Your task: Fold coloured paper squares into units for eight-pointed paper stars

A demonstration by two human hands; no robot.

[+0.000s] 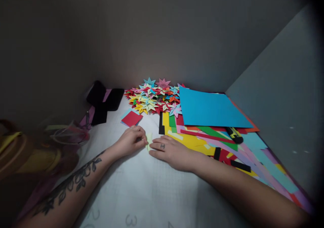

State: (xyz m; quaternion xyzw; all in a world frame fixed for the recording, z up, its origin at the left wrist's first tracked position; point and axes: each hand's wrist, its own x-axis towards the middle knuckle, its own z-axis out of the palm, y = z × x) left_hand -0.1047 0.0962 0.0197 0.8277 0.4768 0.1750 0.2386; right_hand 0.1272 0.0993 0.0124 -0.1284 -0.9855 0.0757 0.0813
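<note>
A small folded piece of pale yellow-green paper (149, 141) lies on the white work surface (136, 184) between my hands. My left hand (134, 139) is closed, its thumb and fingertips pinching the paper's left edge. From the other side, my right hand (172, 150) rests flat, fingers stretched out, with the fingertips touching the paper's right edge; a ring shows on one finger. Just beyond my left hand sits a small stack of square papers (132, 118), red on top with light blue and lilac beneath. The paper's exact folds are too small to make out.
Many folded paper stars (152, 98) are heaped against the wall. To the right, a large blue sheet (212, 108) covers strips and scraps of coloured paper (194, 143), with a yellow-and-black utility knife (235, 135) among them. Black pieces (111, 101) lie at the back left.
</note>
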